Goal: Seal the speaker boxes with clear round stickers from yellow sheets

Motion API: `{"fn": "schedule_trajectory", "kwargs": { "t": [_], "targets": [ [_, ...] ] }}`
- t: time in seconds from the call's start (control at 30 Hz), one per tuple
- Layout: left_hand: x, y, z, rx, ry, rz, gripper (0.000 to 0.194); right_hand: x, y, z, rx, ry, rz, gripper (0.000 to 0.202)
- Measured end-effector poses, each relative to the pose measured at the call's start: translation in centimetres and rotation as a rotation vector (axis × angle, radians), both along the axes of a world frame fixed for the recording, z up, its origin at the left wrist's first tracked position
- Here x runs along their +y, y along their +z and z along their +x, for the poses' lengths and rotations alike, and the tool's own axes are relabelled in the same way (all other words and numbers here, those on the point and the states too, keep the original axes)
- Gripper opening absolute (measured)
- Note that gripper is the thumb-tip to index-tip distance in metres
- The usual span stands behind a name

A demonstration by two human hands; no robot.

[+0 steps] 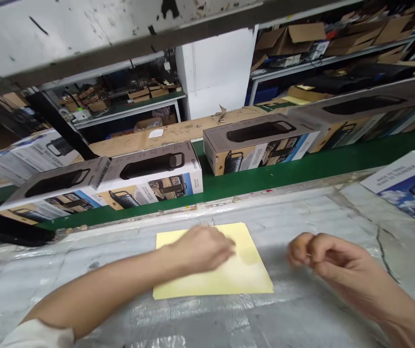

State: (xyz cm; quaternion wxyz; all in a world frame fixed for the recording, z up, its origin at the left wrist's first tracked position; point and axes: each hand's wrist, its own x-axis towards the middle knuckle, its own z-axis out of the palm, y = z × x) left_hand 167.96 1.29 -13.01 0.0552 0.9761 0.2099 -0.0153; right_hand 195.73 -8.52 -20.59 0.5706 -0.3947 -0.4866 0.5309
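Observation:
A sheet or thin stack of yellow paper (pixel 250 270) lies on the plastic-covered table in front of me. Over its upper middle is my left hand (pixel 203 249), slightly blurred, with its fingers curled closed; whatever may be in them is hidden. I cannot tell whether this hand touches the paper. To the right of the paper, apart from it, my right hand (pixel 334 258) has its thumb and fingers drawn together in a pinch. Anything between those fingertips is too small or blurred to name.
Along a green conveyor belt (pixel 250 181) behind the table stand several printed product boxes (pixel 152 179). Another box (pixel 410 179) sits at the table's right edge. A black post (pixel 60 121) rises at the left, and a worn metal beam (pixel 94 38) crosses above. Cluttered shelves stand farther back.

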Motion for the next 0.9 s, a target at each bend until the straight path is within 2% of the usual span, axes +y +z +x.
{"fn": "schedule_trajectory", "kwargs": {
  "t": [0.07, 0.13, 0.2, 0.27, 0.37, 0.5, 0.57, 0.7, 0.9],
  "targets": [
    [4.4, 3.2, 1.6, -0.155, 0.229, 0.072, 0.033, 1.1, 1.4, 0.1, 0.03, -0.031, -0.017, 0.031],
    [9.5, 6.1, 3.2, -0.278, 0.552, 0.211, 0.039, 2.9, 3.0, -0.4, 0.025, -0.046, -0.049, 0.028],
    [14.2, 7.7, 4.1, -0.231, 0.852, 0.187, 0.066, 5.5, 4.6, -1.6, 0.038, -0.044, -0.077, 0.04],
    [17.4, 7.9, 4.2, -0.12, 0.997, 0.078, 0.077, 8.8, 6.1, -3.2, 0.07, -0.051, -0.09, 0.054],
    [19.0, 6.8, 3.2, -0.055, 0.993, 0.025, 0.07, 14.8, 8.4, -6.2, 0.088, -0.103, -0.067, 0.053],
    [18.1, 5.9, 1.8, -0.059, 0.955, 0.064, 0.069, 22.7, 11.1, -10.3, -0.055, -0.169, -0.075, 0.028],
    [17.7, 6.0, 1.6, -0.068, 0.952, 0.077, 0.067, 25.6, 11.9, -11.9, -0.1, -0.192, -0.077, 0.028],
    [17.8, 6.1, 1.5, -0.097, 0.967, 0.08, 0.07, 28.6, 11.8, -14.0, -0.176, -0.197, -0.078, 0.036],
    [18.0, 6.1, 0.9, -0.111, 0.979, 0.058, 0.067, 29.7, 10.5, -15.0, -0.258, -0.188, -0.11, 0.039]
  ]
}}
